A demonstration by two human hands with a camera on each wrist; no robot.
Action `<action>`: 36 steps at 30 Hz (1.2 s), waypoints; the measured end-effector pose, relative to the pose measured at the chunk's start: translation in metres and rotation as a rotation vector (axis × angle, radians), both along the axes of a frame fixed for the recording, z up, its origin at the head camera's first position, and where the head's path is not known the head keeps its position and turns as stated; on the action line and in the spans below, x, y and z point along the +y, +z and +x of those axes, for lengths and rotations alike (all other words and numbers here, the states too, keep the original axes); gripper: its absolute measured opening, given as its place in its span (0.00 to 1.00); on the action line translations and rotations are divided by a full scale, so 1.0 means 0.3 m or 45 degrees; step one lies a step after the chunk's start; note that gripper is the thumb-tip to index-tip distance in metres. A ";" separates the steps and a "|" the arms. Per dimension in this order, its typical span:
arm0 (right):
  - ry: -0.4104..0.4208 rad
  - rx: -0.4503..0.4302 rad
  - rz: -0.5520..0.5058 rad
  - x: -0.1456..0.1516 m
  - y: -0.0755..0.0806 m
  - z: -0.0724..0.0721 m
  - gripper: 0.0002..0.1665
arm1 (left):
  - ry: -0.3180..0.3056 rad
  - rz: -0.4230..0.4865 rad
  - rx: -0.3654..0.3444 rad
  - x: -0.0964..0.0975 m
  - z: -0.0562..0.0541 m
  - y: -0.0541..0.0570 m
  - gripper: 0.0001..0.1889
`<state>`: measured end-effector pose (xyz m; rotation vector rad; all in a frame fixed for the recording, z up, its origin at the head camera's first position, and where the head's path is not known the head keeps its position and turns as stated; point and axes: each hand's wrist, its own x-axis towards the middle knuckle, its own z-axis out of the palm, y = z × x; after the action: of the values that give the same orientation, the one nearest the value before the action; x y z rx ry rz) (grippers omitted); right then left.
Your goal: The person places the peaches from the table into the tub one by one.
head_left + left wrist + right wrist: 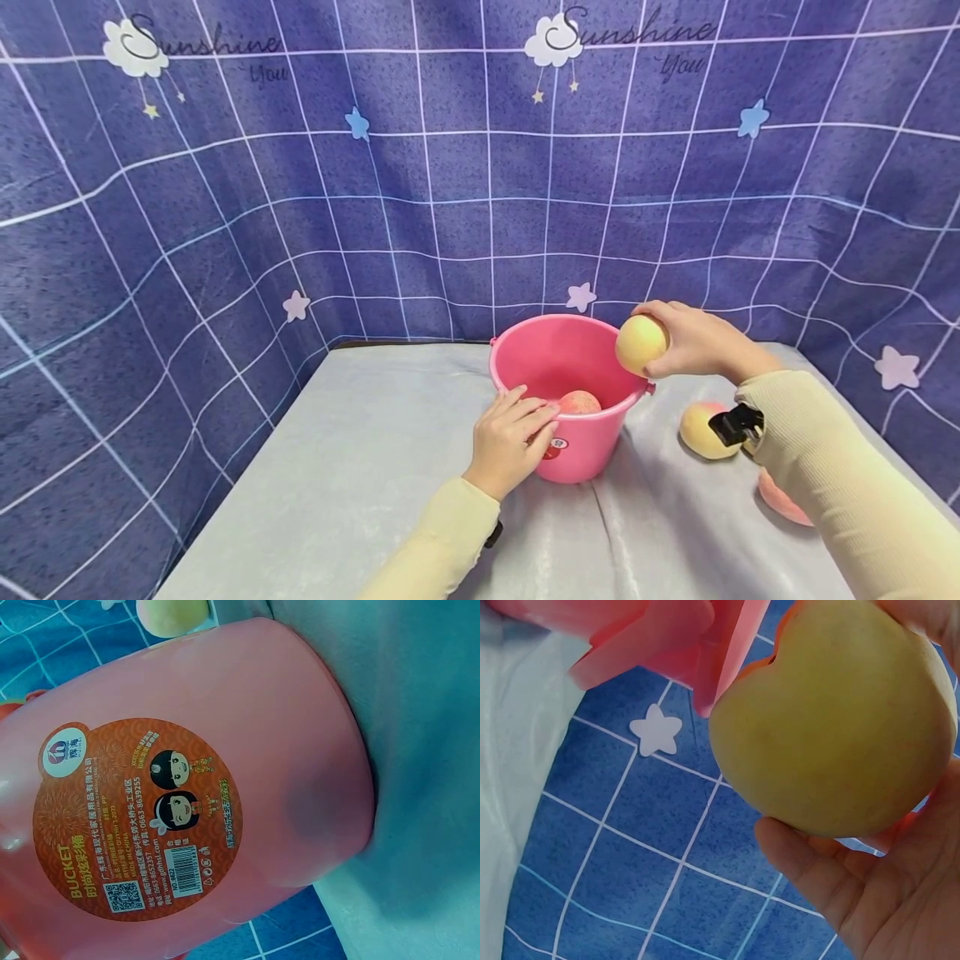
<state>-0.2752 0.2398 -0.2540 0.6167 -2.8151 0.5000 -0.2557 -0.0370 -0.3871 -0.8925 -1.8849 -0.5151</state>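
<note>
Yellow peach (639, 346) in right hand (693, 340), thumb and fingers clamped round it, up at the right rim of pink bucket (581, 467); can't tell if peach touches rim. Left hand (510, 442) on near-left rim, fingers laid over the edge; can't tell if they pinch it. Bucket upright on grey cloth (375, 433), reddish peach (580, 403) inside, orange label (112, 780) on its wall. Yellow-pink peach (697, 429) on cloth right of bucket, pink fruit (780, 500) nearer, partly behind right sleeve (832, 467). Blue grid curtain (450, 225) behind.
</note>
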 end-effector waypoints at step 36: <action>0.077 -0.003 0.097 -0.127 0.014 -0.042 0.41 | 0.032 -0.027 -0.038 -0.004 0.006 0.002 0.13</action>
<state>-0.2879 0.2018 -0.2498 0.7190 -2.8360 0.4057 -0.2537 -0.0381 -0.3866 -0.8780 -1.9293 -0.4962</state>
